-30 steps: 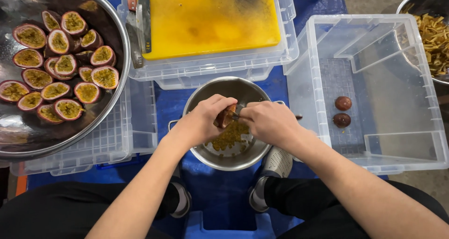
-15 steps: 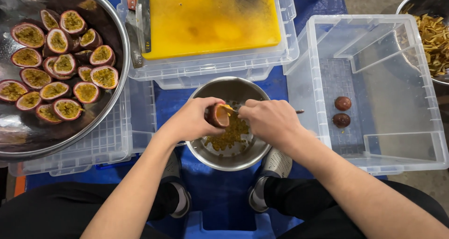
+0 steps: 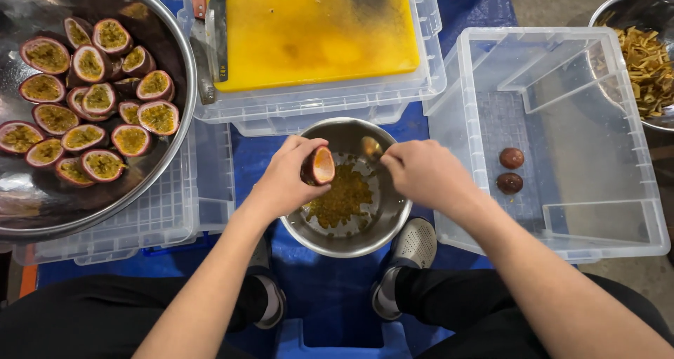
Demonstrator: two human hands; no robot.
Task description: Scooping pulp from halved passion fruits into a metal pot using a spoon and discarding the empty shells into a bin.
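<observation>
My left hand (image 3: 286, 175) grips a halved passion fruit (image 3: 321, 165), its scooped-out orange inside turned toward the right. My right hand (image 3: 427, 174) holds a metal spoon (image 3: 371, 148) just to the right of the fruit half, over a small steel bowl (image 3: 379, 231) that holds yellow pulp with seeds (image 3: 342, 199). Both hands hover above the bowl, a short gap between them.
A large steel basin (image 3: 42, 204) with several halved passion fruits (image 3: 91, 113) sits at the left on a clear crate. A yellow cutting board (image 3: 316, 29) and a knife (image 3: 216, 29) lie on a clear bin ahead. A clear bin (image 3: 618, 211) at right holds two whole fruits (image 3: 510, 169). Another bowl (image 3: 649, 57) of peel strips is far right.
The hands have drawn apart over the bowl. The spoon has come out of the fruit half, whose emptied inside now shows.
</observation>
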